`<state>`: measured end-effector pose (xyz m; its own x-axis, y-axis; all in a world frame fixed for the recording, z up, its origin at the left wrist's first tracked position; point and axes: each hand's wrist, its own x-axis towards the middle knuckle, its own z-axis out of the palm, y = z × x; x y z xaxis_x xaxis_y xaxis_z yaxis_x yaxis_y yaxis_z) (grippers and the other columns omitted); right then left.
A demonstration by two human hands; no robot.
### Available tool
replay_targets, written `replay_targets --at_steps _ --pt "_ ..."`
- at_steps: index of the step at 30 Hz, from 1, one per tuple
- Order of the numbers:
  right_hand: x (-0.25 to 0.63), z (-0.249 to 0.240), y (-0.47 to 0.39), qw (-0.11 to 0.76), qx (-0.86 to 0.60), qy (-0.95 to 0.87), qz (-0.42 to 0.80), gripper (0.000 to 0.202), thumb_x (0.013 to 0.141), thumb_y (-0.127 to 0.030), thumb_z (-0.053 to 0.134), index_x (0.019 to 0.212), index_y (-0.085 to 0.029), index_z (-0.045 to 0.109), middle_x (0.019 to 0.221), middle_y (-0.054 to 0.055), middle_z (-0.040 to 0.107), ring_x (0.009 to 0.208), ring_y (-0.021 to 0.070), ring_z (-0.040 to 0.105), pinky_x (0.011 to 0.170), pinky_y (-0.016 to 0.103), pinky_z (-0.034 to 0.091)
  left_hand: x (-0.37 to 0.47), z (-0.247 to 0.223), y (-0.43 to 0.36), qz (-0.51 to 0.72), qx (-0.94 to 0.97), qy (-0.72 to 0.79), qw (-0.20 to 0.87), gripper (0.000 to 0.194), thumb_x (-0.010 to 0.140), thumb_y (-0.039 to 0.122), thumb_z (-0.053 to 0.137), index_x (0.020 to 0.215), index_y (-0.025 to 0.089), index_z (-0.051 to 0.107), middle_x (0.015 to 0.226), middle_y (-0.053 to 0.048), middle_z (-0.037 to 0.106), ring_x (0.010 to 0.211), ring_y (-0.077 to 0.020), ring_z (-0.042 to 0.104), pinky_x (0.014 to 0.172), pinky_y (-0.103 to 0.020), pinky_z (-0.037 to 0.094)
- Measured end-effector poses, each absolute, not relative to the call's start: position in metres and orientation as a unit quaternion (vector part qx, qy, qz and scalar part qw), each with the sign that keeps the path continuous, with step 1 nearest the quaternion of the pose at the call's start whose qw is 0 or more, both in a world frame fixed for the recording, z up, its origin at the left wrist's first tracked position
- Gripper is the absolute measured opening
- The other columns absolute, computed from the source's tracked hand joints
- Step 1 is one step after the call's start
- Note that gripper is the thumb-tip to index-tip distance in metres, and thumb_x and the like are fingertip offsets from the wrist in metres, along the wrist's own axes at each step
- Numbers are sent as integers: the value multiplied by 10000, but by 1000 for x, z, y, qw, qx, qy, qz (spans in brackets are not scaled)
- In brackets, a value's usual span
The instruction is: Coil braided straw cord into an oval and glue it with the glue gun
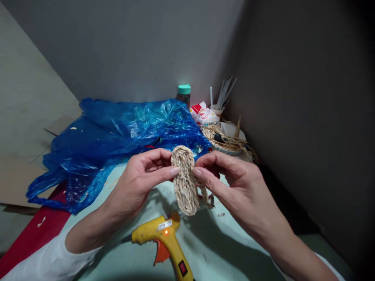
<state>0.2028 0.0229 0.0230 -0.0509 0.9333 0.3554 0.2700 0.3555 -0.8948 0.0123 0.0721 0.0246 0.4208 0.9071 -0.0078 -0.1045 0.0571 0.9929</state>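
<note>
Between my two hands is a small oval piece of coiled, braided straw [185,191], held upright above the table. My left hand [146,175] pinches its left edge, thumb on the near face. On the opposite edge, my right hand [227,173] grips it between thumb and fingers. A loose end of the braid [208,198] hangs in a loop below my right fingers. Under the straw piece lies a yellow hot glue gun [164,231] with an orange trigger, its small light glowing and its nozzle pointing left.
A crumpled blue plastic bag [123,128] spreads across the back left. Behind it stands a jar with a turquoise lid [184,89]. Glue sticks [225,93] rise from a cup beside a red and white packet [202,113]. Woven straw strips [225,140] lie at back right.
</note>
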Motion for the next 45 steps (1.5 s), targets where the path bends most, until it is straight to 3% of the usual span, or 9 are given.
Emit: replay_targets --at_steps 10,20,31,38,41,45 --pt "201 26 25 485 -483 -687 244 128 887 -99 616 772 -153 625 718 -40 587 624 67 494 565 176 390 12 25 71 380 579 372 618 88 831 228 764 907 188 745 887 -16 742 819 -125 664 764 -197 528" --pt "204 19 22 478 -464 -708 233 154 982 -126 585 833 -161 606 750 -53 589 636 59 515 596 204 392 11 23 71 392 581 391 597 132 808 247 791 917 190 743 935 -25 747 850 -144 671 780 -214 537" --pt "197 12 22 490 -472 -724 114 179 964 -81 590 796 -142 599 741 -23 573 660 78 520 612 208 382 18 19 69 431 567 409 570 182 730 252 843 860 176 741 868 -11 729 794 -135 647 734 -214 522" --pt "210 12 31 512 -478 -705 107 181 1029 -198 553 911 -176 689 875 23 689 759 143 638 710 246 484 18 21 78 432 488 380 656 156 773 236 791 872 149 708 832 -23 701 738 -126 645 704 -227 528" --pt "219 8 39 557 -518 -637 127 144 994 -313 623 984 -199 711 956 30 693 827 158 640 766 250 495 10 24 84 459 455 375 664 172 790 239 775 907 147 687 899 -37 707 797 -147 671 763 -260 549" --pt "229 -5 53 569 -521 -612 176 266 912 -426 703 1019 -183 716 968 53 704 836 185 664 755 258 530 -4 31 99 529 413 357 650 253 785 193 774 1002 144 652 946 -67 722 830 -159 687 815 -287 564"
